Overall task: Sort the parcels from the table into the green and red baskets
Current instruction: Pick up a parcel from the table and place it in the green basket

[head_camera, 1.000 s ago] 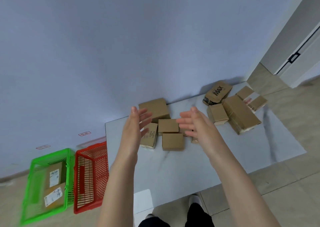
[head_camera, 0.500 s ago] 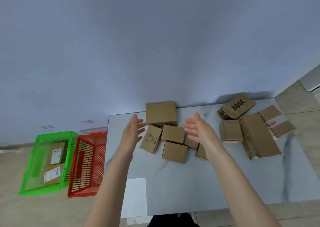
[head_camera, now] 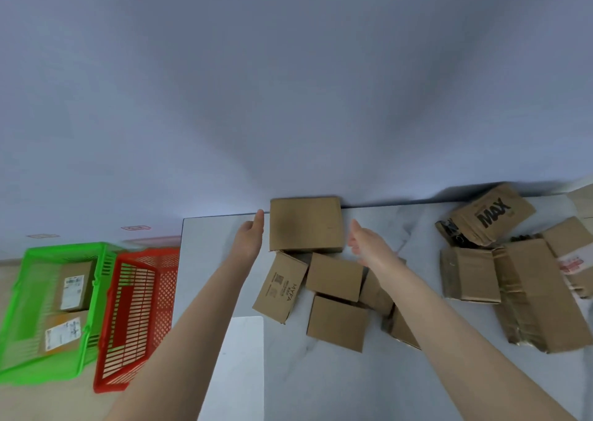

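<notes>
Head view shows your left hand [head_camera: 248,239] and right hand [head_camera: 369,244] reaching out on either side of a large plain box [head_camera: 306,223] that sits at the far edge of the table [head_camera: 321,382], against the wall. Both hands are spread with the fingers extended; your left fingertips are just beside the box's left edge and your right hand is just beside its right edge, neither grasping it. In front of that box lies a cluster of smaller parcels, one printed box [head_camera: 279,287] tilted to the left. More parcels are piled on the right, topped by a box marked MAX [head_camera: 491,217]. On the floor left of the table, the green basket [head_camera: 19,311] holds two parcels with white labels [head_camera: 71,289], one behind the other. Your red basket [head_camera: 110,350], touching the green one, shows only its own mesh.
</notes>
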